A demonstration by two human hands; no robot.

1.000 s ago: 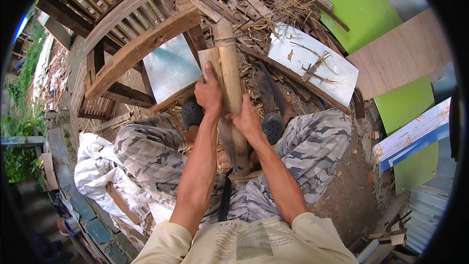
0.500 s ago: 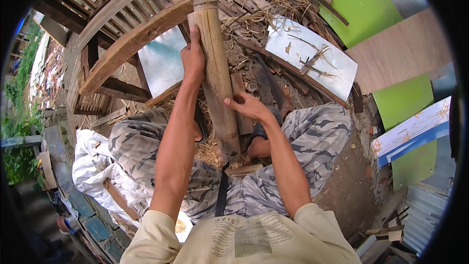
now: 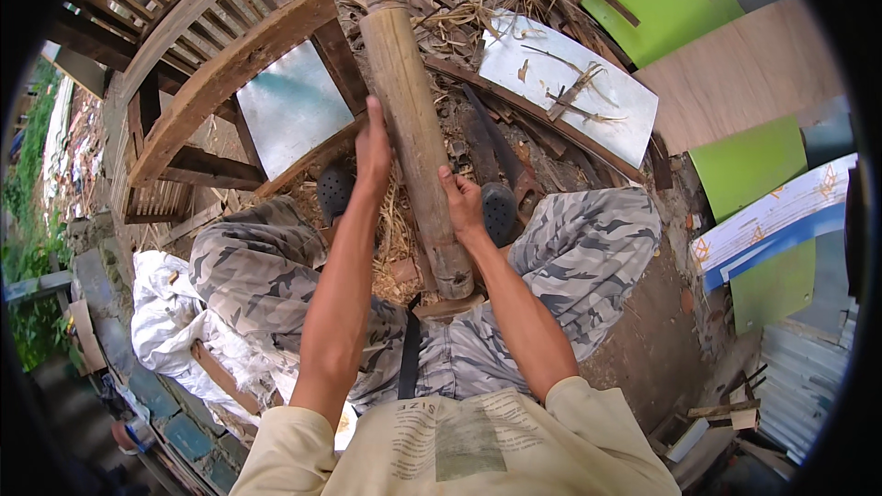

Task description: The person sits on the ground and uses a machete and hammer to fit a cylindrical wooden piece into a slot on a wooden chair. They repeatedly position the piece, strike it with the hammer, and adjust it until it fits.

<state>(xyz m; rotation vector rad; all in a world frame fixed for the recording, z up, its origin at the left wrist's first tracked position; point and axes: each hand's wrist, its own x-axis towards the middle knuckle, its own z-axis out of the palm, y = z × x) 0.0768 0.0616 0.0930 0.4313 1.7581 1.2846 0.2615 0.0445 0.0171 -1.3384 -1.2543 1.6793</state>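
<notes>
A thick, pale brown bamboo pole (image 3: 413, 119) slants between my knees, one end close to my lap and the other over the scrap ahead. Along its left side lies my left hand (image 3: 374, 152), the thumb pointing up and the other fingers mostly hidden. My right hand (image 3: 464, 204) holds the right side lower down, its thumb up against the bamboo and its fingers curled. The pole is steadied between both hands. A dark, long saw-like blade (image 3: 501, 142) lies on the debris to the right of the pole.
A slatted wooden bench frame (image 3: 230, 69) stands at the left front. A white panel with twigs (image 3: 574, 83) lies to the right, with green sheets (image 3: 657, 0) beyond. Wood shavings (image 3: 390, 262) cover the ground by my feet. A white sack (image 3: 165, 312) lies left of my knee.
The bamboo pole's near end has swung right and its body has turned slightly. My left hand has slid down toward me along the pole; my right hand has shifted to its right edge.
</notes>
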